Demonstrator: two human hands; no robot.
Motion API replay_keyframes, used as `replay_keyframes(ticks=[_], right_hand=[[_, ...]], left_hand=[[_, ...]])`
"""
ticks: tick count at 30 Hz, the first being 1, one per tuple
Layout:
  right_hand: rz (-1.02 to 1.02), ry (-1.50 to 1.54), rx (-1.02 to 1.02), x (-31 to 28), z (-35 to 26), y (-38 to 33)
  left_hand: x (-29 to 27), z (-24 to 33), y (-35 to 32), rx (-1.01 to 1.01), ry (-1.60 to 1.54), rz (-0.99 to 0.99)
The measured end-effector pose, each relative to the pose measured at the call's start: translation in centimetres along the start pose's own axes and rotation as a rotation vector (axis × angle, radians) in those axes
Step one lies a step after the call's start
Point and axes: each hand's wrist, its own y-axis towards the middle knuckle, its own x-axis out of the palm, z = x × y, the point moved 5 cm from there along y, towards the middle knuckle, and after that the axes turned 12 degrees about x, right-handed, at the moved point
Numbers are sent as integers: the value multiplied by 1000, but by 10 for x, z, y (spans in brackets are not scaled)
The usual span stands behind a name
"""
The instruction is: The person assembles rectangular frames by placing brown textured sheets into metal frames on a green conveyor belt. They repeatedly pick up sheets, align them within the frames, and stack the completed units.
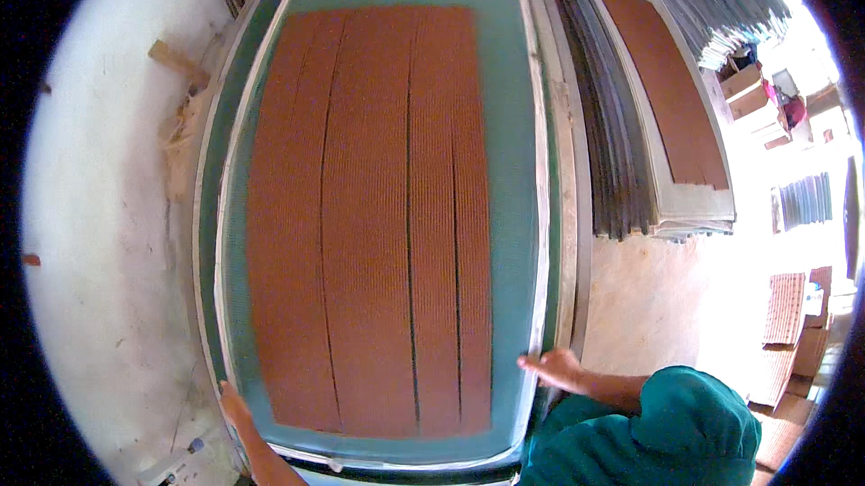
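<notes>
In front of me lies a long white-edged frame (543, 216) with a green panel (512, 144) inside it. Brown, finely ribbed sheets (369, 216) cover most of the panel side by side, with narrow dark gaps running lengthwise between the strips. My left hand (234, 403) grips the frame's left edge near its lower corner. At the right edge, my right hand (557, 369) is closed on the frame, thumb over the top; its other fingers are mostly hidden. A small pale lump (336, 464) sits at the frame's near edge.
A green table with a wooden rim (566, 171) supports the frame. On the right stands a tall stack of panels (613, 153), its top one bearing a brown sheet (662, 76). More stacked sheets (721, 0) lie beyond. A pale wall (108, 198) runs along the left.
</notes>
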Motion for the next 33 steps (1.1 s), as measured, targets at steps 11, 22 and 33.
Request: replay_keyframes(ticks=[11,22,33], right_hand=[[385,901,-376,-282,86,-5],[559,700,-467,-339,305,-53],[607,712,-467,-381,417,-109]], left_hand=[[10,256,-231,75,-950,-62],[27,301,-546,-26,-1155,-299],[46,334,-632,128,-1036,-290]])
